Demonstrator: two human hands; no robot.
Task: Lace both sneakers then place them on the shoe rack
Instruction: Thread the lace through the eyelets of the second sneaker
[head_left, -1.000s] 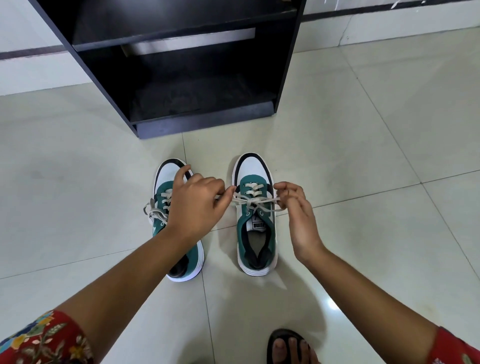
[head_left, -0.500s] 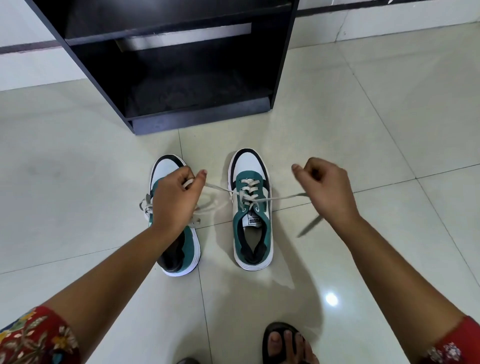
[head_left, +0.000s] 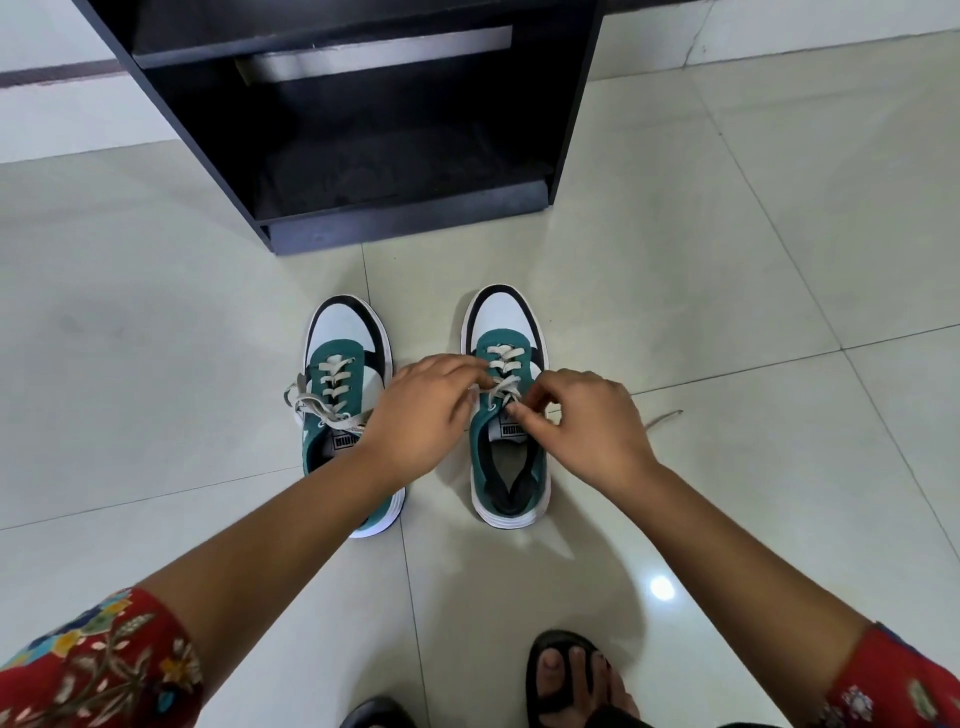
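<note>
Two sneakers are seen side by side on the tiled floor (head_left: 727, 260), toes pointed at the black rack (head_left: 405, 223) just beyond. The left sneaker (head_left: 345, 374) is laced, its ends gathered in a loose tangle on its left side. Over the right sneaker (head_left: 506, 467) both hands are met at the tongue. The left hand (head_left: 421, 415) is curled narrow, fingertips pinched on the lace (head_left: 501, 371) at the upper eyelets. The right hand (head_left: 582, 421) is closed the same way, thumb and fingers nipped on the lace just above the tongue label. A loose lace end (head_left: 665, 418) is trailed on the floor to the right of that hand. The rack's bottom shelf is seen open and dark. Red floral sleeves (head_left: 98, 670) are glimpsed at both near corners, and a sandalled foot (head_left: 566, 680) is planted at the near edge.
</note>
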